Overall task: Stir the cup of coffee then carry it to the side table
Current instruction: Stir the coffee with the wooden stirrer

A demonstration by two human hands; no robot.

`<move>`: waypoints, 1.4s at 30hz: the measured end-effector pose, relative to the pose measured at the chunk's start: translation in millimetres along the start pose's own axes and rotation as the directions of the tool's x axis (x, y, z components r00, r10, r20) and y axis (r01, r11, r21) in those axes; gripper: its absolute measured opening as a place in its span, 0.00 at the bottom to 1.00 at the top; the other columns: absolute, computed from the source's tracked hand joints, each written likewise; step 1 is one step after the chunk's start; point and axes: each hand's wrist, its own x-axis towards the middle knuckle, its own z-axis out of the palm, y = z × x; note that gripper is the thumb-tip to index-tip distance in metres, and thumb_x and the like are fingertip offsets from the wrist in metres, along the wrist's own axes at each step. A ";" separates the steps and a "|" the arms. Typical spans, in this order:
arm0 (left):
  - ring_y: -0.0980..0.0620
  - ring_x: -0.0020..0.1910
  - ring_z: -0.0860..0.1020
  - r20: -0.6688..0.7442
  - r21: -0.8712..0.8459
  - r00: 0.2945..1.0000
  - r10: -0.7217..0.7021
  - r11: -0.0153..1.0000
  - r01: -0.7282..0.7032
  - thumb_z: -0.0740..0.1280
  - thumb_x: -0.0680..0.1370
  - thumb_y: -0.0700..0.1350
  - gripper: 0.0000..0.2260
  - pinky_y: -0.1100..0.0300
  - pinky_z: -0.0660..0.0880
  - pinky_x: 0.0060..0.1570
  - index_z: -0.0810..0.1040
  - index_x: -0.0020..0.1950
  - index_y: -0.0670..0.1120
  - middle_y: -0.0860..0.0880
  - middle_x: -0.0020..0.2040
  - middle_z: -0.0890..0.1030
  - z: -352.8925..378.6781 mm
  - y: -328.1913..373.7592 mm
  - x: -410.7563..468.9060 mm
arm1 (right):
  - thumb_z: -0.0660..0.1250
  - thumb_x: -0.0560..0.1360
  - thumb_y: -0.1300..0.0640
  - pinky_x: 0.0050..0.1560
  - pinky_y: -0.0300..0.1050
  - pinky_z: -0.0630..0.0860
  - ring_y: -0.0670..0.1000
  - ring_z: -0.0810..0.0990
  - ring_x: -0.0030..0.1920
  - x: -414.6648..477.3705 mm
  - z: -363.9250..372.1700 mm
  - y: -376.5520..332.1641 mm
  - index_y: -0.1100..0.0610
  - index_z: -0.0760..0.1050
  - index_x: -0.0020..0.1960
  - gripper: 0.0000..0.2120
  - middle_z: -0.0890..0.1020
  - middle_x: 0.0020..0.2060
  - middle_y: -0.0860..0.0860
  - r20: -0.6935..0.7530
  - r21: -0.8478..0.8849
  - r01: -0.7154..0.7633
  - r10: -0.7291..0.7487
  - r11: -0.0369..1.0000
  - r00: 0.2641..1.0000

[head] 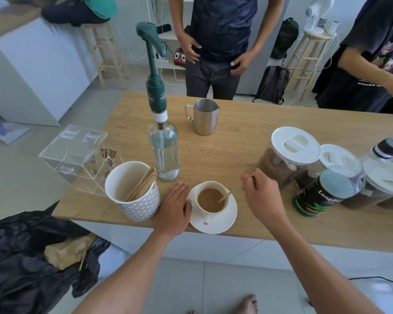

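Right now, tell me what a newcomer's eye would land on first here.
The white cup of coffee on its saucer at the table's near edge, with the right hand holding a wooden stirrer in it and the left hand beside the saucer. Behind it rises a tall glass bottle topped by a green pump.

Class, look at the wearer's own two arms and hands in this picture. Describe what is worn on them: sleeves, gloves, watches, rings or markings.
Both forearms are bare as far as the picture shows; no sleeve reaches into view. The left hand and the right hand wear no gloves. No watch, bracelet or band shows on either wrist, no ring shows on the fingers, and no markings are visible.
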 end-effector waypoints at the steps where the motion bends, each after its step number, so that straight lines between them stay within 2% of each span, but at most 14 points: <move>1: 0.52 0.77 0.62 0.001 0.002 1.000 0.000 1.000 0.000 0.49 0.83 0.51 0.24 0.56 0.52 0.78 0.69 0.75 0.43 0.48 0.75 0.70 -0.1 -0.5 0.4 | 0.57 0.80 0.59 0.41 0.50 0.77 0.54 0.80 0.39 -0.2 -0.6 -0.3 0.59 0.76 0.43 0.12 0.82 0.39 0.49 -0.012 0.021 -0.004 0.005 1.000 1.000; 5: 0.51 0.77 0.63 0.001 0.008 1.000 0.001 1.000 -0.001 0.49 0.83 0.51 0.24 0.54 0.54 0.78 0.69 0.75 0.43 0.47 0.74 0.71 0.1 -1.6 0.2 | 0.58 0.81 0.59 0.42 0.52 0.78 0.57 0.81 0.39 -5.6 3.8 -5.2 0.55 0.77 0.43 0.11 0.82 0.39 0.44 0.135 0.053 0.036 -0.043 0.998 0.990; 10: 0.51 0.77 0.63 0.000 0.005 1.000 -0.002 1.000 0.002 0.49 0.83 0.51 0.24 0.53 0.55 0.78 0.69 0.75 0.43 0.47 0.74 0.71 -0.7 -1.1 -0.3 | 0.57 0.80 0.58 0.35 0.44 0.75 0.47 0.79 0.34 -0.3 -1.1 -0.1 0.56 0.77 0.44 0.11 0.81 0.39 0.42 0.024 -0.007 0.041 -0.041 0.999 0.999; 14: 0.50 0.77 0.63 0.003 0.000 1.000 0.003 1.000 -0.003 0.49 0.83 0.51 0.24 0.53 0.55 0.78 0.69 0.75 0.43 0.47 0.75 0.71 -0.5 -1.7 0.0 | 0.59 0.81 0.59 0.40 0.40 0.76 0.46 0.81 0.38 -1.5 1.3 -3.1 0.55 0.78 0.45 0.11 0.83 0.37 0.44 0.164 0.041 0.081 -0.086 0.996 0.983; 19: 0.51 0.77 0.62 -0.003 -0.006 1.000 0.002 1.000 -0.002 0.50 0.83 0.51 0.24 0.54 0.55 0.78 0.69 0.75 0.43 0.47 0.75 0.70 -1.0 -0.8 0.6 | 0.57 0.81 0.58 0.37 0.41 0.75 0.50 0.81 0.39 3.4 -4.8 2.6 0.53 0.76 0.42 0.12 0.83 0.39 0.45 0.067 0.009 0.015 -0.016 1.000 0.998; 22: 0.50 0.77 0.62 -0.007 -0.004 1.000 -0.001 1.000 0.001 0.51 0.83 0.50 0.23 0.56 0.53 0.78 0.70 0.74 0.43 0.47 0.75 0.70 -0.9 -0.7 0.2 | 0.59 0.81 0.59 0.42 0.39 0.76 0.46 0.82 0.40 0.5 -1.2 -0.3 0.55 0.78 0.45 0.11 0.84 0.39 0.45 0.138 0.050 0.055 -0.062 0.997 0.988; 24: 0.50 0.77 0.62 -0.008 -0.006 1.000 -0.001 1.000 0.001 0.51 0.83 0.50 0.23 0.57 0.52 0.77 0.70 0.74 0.43 0.47 0.75 0.70 -0.5 -0.7 0.0 | 0.59 0.81 0.61 0.40 0.40 0.76 0.47 0.81 0.37 -2.9 0.1 -2.0 0.58 0.79 0.45 0.12 0.82 0.37 0.43 0.188 0.037 0.083 -0.088 0.996 0.978; 26: 0.50 0.77 0.62 -0.010 -0.004 1.000 0.003 1.000 -0.003 0.52 0.83 0.49 0.22 0.59 0.51 0.77 0.70 0.75 0.43 0.47 0.75 0.70 -0.1 -0.7 -0.3 | 0.58 0.80 0.60 0.34 0.45 0.74 0.50 0.78 0.33 -1.2 -2.1 -1.6 0.58 0.78 0.44 0.12 0.81 0.35 0.43 0.134 -0.014 0.075 -0.073 0.997 0.988; 28: 0.51 0.77 0.62 -0.011 -0.003 1.000 0.004 1.000 -0.004 0.53 0.83 0.49 0.22 0.59 0.50 0.77 0.69 0.75 0.43 0.47 0.75 0.70 0.0 -1.3 -0.1 | 0.57 0.81 0.58 0.33 0.44 0.71 0.47 0.76 0.31 1.6 -4.3 -1.1 0.55 0.76 0.43 0.12 0.81 0.37 0.44 0.050 -0.012 0.047 -0.046 0.999 0.998; 32: 0.50 0.77 0.62 -0.014 -0.001 1.000 -0.002 1.000 0.002 0.54 0.83 0.48 0.21 0.59 0.51 0.77 0.69 0.75 0.43 0.48 0.75 0.70 0.3 -1.5 -0.2 | 0.58 0.82 0.57 0.41 0.42 0.77 0.47 0.81 0.39 -1.6 -1.8 -4.2 0.52 0.78 0.46 0.10 0.83 0.38 0.45 0.166 0.026 0.059 -0.063 0.998 0.984; 35: 0.51 0.77 0.62 -0.010 -0.002 1.000 -0.002 1.000 0.002 0.53 0.83 0.49 0.22 0.59 0.51 0.77 0.69 0.75 0.44 0.48 0.75 0.70 0.9 -1.5 -0.2 | 0.58 0.80 0.60 0.36 0.44 0.75 0.48 0.78 0.34 -1.9 -5.0 -2.6 0.57 0.78 0.44 0.12 0.81 0.35 0.44 0.128 -0.019 0.044 -0.041 0.999 0.991; 38: 0.51 0.77 0.61 -0.007 -0.001 1.000 -0.008 1.000 0.008 0.53 0.83 0.49 0.22 0.59 0.51 0.77 0.69 0.75 0.44 0.48 0.75 0.69 0.7 -2.1 0.0 | 0.58 0.81 0.58 0.34 0.36 0.73 0.45 0.78 0.35 1.2 -6.4 0.3 0.55 0.76 0.42 0.12 0.82 0.39 0.44 0.056 0.022 0.004 -0.006 1.000 0.998; 40: 0.51 0.77 0.61 -0.006 -0.002 1.000 -0.010 1.000 0.010 0.54 0.83 0.49 0.22 0.59 0.51 0.77 0.69 0.75 0.44 0.48 0.75 0.69 1.0 -2.3 -0.8 | 0.58 0.82 0.58 0.38 0.30 0.74 0.41 0.80 0.39 0.5 -3.6 -0.2 0.54 0.78 0.45 0.11 0.83 0.39 0.45 0.126 0.043 0.039 -0.044 0.998 0.991; 42: 0.51 0.77 0.61 -0.004 -0.007 1.000 -0.010 1.000 0.010 0.53 0.83 0.49 0.22 0.56 0.53 0.78 0.69 0.75 0.44 0.48 0.75 0.69 0.9 -1.5 -1.4 | 0.58 0.81 0.60 0.40 0.34 0.76 0.43 0.81 0.38 -1.4 -1.3 -0.8 0.54 0.79 0.46 0.11 0.83 0.36 0.45 0.182 0.025 0.064 -0.068 0.998 0.981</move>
